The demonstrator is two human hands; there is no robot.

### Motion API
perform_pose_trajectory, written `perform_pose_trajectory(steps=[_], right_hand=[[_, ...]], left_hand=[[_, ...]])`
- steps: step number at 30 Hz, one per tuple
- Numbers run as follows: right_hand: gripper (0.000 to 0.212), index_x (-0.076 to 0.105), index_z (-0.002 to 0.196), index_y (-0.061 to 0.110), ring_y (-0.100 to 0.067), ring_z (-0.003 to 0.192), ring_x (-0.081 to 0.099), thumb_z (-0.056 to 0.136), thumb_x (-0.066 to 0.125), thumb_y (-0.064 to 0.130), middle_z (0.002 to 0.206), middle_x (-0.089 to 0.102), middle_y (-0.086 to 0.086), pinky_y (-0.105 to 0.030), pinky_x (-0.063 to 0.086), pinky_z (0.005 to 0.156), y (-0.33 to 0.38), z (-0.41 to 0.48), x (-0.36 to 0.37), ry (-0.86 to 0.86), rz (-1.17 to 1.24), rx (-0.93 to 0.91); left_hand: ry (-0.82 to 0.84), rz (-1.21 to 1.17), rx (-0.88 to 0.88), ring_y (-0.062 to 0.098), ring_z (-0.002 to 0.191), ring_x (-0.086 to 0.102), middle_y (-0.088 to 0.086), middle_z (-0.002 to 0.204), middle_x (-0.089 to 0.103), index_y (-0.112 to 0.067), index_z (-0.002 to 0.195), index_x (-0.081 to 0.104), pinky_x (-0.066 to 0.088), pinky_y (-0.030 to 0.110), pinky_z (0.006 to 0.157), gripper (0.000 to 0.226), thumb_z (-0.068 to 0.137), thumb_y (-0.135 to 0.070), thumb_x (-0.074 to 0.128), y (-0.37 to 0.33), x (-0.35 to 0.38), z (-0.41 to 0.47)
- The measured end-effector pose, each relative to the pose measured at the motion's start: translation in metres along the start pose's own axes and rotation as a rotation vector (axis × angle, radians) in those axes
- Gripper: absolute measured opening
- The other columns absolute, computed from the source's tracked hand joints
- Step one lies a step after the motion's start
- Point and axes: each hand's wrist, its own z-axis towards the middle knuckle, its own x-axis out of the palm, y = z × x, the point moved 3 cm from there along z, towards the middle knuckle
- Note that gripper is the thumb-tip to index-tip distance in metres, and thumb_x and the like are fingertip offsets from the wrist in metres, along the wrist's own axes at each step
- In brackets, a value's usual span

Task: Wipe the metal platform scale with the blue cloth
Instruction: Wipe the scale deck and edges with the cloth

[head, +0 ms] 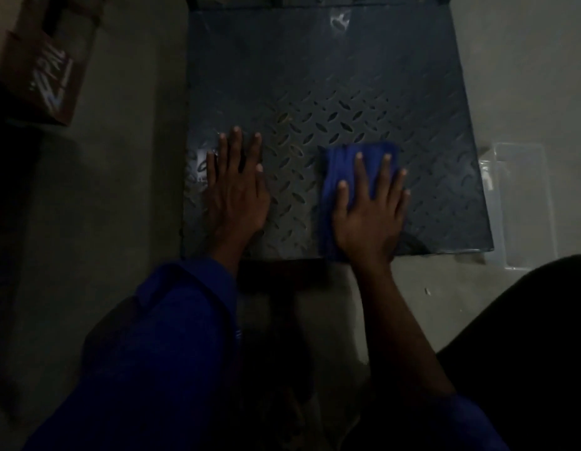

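A blue sleeve fills the near left of the dim view, and a dark shape, too shadowed to identify, bulks at the near right. From the sleeve the left hand reaches onto the metal platform scale, lying flat and open with fingers spread on the bare tread plate near its left edge, holding nothing. The right hand is also open and flat, palm down with fingers spread, pressing on the blue cloth. The cloth lies folded on the near part of the scale, a little right of centre, its near end reaching the scale's near edge and its far end showing beyond the fingertips. The scale's surface carries a raised diamond pattern and sits on a pale floor. A clear plastic container lies on the floor just beside the scale's right edge. A brown cardboard box with white lettering stands at the far left, well apart from the scale.
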Motion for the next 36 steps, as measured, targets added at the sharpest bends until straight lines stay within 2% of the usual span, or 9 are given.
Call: perform_pose_trajectory(steps=[2, 5, 8, 15, 22, 26, 30, 33, 36], right_hand=[[0.062, 0.014, 0.167, 0.036, -0.037, 0.162, 0.002, 0.109, 0.023, 0.057, 0.176, 0.004, -0.008, -0.058, 0.008, 0.129, 0.024, 0.039, 0.006, -0.027, 0.013, 0.046], [0.062, 0.014, 0.167, 0.034, -0.036, 0.162, 0.001, 0.110, 0.025, 0.055, 0.176, 0.003, -0.006, -0.055, 0.008, 0.130, 0.082, 0.033, 0.019, 0.031, 0.007, -0.147], [0.059, 0.016, 0.166, 0.038, -0.032, 0.163, 0.001, 0.111, 0.026, 0.055, 0.177, 0.004, -0.001, -0.051, 0.007, 0.131, 0.068, -0.021, 0.016, 0.066, -0.001, -0.273], [0.062, 0.020, 0.166, 0.037, -0.036, 0.162, 0.006, 0.108, 0.025, 0.060, 0.176, 0.009, -0.004, -0.056, 0.012, 0.129, 0.025, 0.082, 0.008, -0.035, -0.028, -0.088], [0.059, 0.022, 0.165, 0.037, -0.034, 0.162, 0.008, 0.109, 0.026, 0.055, 0.176, 0.012, -0.003, -0.052, 0.010, 0.131, 0.094, 0.041, 0.030, 0.022, -0.022, -0.347], [0.059, 0.021, 0.165, 0.041, -0.034, 0.162, 0.008, 0.109, 0.024, 0.059, 0.176, 0.012, -0.002, -0.051, 0.011, 0.131, 0.036, 0.063, 0.011, -0.010, -0.070, -0.265], [0.064, 0.018, 0.166, 0.038, -0.039, 0.161, 0.004, 0.106, 0.023, 0.059, 0.176, 0.008, -0.006, -0.056, 0.010, 0.130, 0.063, 0.146, 0.016, -0.002, -0.055, -0.189], [0.064, 0.018, 0.166, 0.036, -0.038, 0.162, 0.003, 0.107, 0.023, 0.057, 0.176, 0.007, -0.006, -0.055, 0.008, 0.130, 0.110, 0.144, 0.028, 0.042, -0.062, -0.345], [0.059, 0.025, 0.164, 0.039, -0.035, 0.162, 0.009, 0.109, 0.028, 0.057, 0.175, 0.014, -0.003, -0.051, 0.012, 0.131, 0.092, 0.112, 0.029, 0.025, -0.046, -0.501]], left_hand=[[-0.013, 0.024, -0.001, 0.027, 0.164, 0.009, 0.006, 0.177, 0.012, -0.028, 0.168, 0.020, 0.006, 0.048, 0.133, 0.057, 0.112, -0.031, 0.025, 0.001, 0.004, 0.001], [-0.005, 0.012, -0.018, 0.029, 0.164, 0.010, 0.008, 0.177, 0.013, -0.025, 0.168, 0.023, 0.005, 0.051, 0.132, 0.058, 0.111, -0.036, 0.021, 0.002, 0.008, 0.007], [0.021, 0.010, -0.047, 0.029, 0.164, 0.007, 0.009, 0.177, 0.010, -0.028, 0.168, 0.020, 0.004, 0.053, 0.132, 0.060, 0.110, -0.041, 0.027, 0.001, 0.009, 0.022], [-0.005, 0.006, -0.065, 0.028, 0.164, 0.002, 0.005, 0.178, 0.006, -0.032, 0.169, 0.016, -0.003, 0.055, 0.131, 0.059, 0.111, -0.040, 0.019, -0.003, 0.015, 0.062], [0.042, -0.009, -0.100, 0.027, 0.164, 0.001, 0.002, 0.178, 0.007, -0.038, 0.168, 0.016, -0.003, 0.055, 0.131, 0.065, 0.104, -0.044, 0.027, 0.000, 0.011, 0.090], [0.005, -0.001, -0.086, 0.028, 0.164, 0.002, 0.001, 0.178, 0.007, -0.037, 0.168, 0.017, -0.002, 0.056, 0.131, 0.059, 0.109, -0.040, 0.019, -0.001, 0.014, 0.098], [-0.007, 0.023, -0.098, 0.030, 0.164, 0.002, 0.005, 0.178, 0.006, -0.035, 0.168, 0.015, -0.002, 0.059, 0.131, 0.059, 0.110, -0.046, 0.019, -0.003, 0.016, 0.111], [0.004, 0.033, -0.102, 0.031, 0.164, 0.000, 0.006, 0.178, 0.004, -0.034, 0.169, 0.012, -0.002, 0.060, 0.130, 0.061, 0.109, -0.045, 0.020, -0.002, 0.016, 0.122], [0.013, 0.055, -0.115, 0.030, 0.164, -0.001, 0.006, 0.178, 0.002, -0.035, 0.168, 0.010, -0.001, 0.060, 0.130, 0.063, 0.108, -0.044, 0.025, -0.002, 0.019, 0.126]])
